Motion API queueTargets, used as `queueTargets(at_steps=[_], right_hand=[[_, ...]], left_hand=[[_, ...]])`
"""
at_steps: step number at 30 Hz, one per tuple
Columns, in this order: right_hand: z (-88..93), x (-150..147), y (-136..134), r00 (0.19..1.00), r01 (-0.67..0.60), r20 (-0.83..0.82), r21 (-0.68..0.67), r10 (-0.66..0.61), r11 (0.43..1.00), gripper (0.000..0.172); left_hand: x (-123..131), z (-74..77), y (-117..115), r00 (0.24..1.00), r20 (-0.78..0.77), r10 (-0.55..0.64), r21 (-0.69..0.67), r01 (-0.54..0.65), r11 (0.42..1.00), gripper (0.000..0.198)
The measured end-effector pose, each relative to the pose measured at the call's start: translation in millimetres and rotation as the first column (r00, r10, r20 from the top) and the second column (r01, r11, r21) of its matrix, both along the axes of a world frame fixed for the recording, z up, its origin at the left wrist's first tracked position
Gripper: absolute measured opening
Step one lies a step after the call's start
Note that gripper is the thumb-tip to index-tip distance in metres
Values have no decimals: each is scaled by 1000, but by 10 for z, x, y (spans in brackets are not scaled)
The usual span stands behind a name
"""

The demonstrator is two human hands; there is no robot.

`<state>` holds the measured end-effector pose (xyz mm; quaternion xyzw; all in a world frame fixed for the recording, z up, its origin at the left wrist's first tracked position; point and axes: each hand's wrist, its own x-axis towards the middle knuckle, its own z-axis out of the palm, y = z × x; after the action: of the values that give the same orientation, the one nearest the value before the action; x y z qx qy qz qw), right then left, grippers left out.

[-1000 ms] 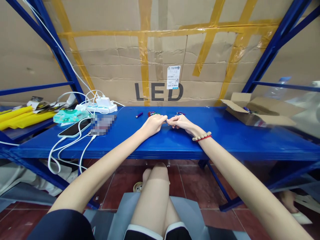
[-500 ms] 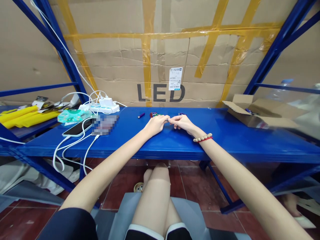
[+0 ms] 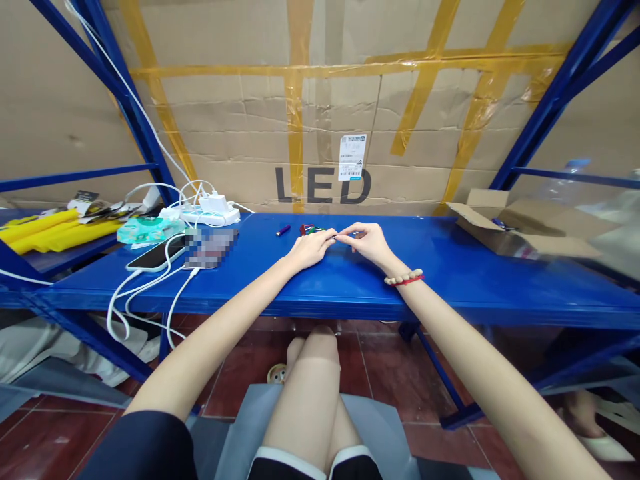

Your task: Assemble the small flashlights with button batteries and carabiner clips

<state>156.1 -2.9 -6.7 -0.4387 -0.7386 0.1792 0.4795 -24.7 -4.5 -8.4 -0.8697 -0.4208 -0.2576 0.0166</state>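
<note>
Over the middle of the blue table (image 3: pixel 240 283), the fingertips of my two hands meet. My left hand (image 3: pixel 311 250) rests low with its fingers closed around something small and dark, too tiny to name. From the right, my right hand (image 3: pixel 367 244) pinches at the same spot, thumb and forefinger together; what is between them is hidden. Just behind my left hand lie small red and green pieces (image 3: pixel 311 229), partly covered by it. A short purple stick-like piece (image 3: pixel 283 231) with a silvery end lies apart, further left.
At the left are a phone (image 3: pixel 156 255) with white cables, a power strip (image 3: pixel 213 212), a green soft pack (image 3: pixel 150 231) and yellow rolls (image 3: pixel 45 233). An open cardboard box (image 3: pixel 525 230) stands on the right. A large taped carton (image 3: pixel 225 133) forms the back.
My right hand has lifted and arched slightly, its fingers still at the left fingertips. A small dark piece by the right hand is now out of sight. My left hand has barely moved.
</note>
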Motion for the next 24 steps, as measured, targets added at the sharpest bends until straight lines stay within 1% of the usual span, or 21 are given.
queueTargets(at_steps=[3, 9, 12, 15, 20, 24], right_hand=[[-3, 6, 15, 1000, 13, 16, -31, -12, 999, 45], [10, 27, 20, 997, -71, -32, -145, 67, 987, 49], [18, 37, 17, 994, -105, -50, -219, 96, 970, 49], [29, 33, 16, 989, -141, -87, -271, 122, 952, 50], [61, 9, 0, 977, -169, -173, -254, 128, 952, 53], [61, 9, -6, 976, -171, -174, -226, 133, 959, 49]], left_hand=[[-1, 1, -2, 1000, -12, -16, -30, 16, 999, 26], [-12, -23, 8, 993, 50, -104, -62, 107, 992, 24], [-10, -20, -16, 983, 92, -159, -28, 163, 986, 24], [-6, -6, -44, 976, 92, -199, 20, 198, 980, 26], [-3, 8, -56, 976, 77, -205, 58, 200, 978, 27], [-1, 4, -55, 986, 49, -159, 47, 157, 987, 27]])
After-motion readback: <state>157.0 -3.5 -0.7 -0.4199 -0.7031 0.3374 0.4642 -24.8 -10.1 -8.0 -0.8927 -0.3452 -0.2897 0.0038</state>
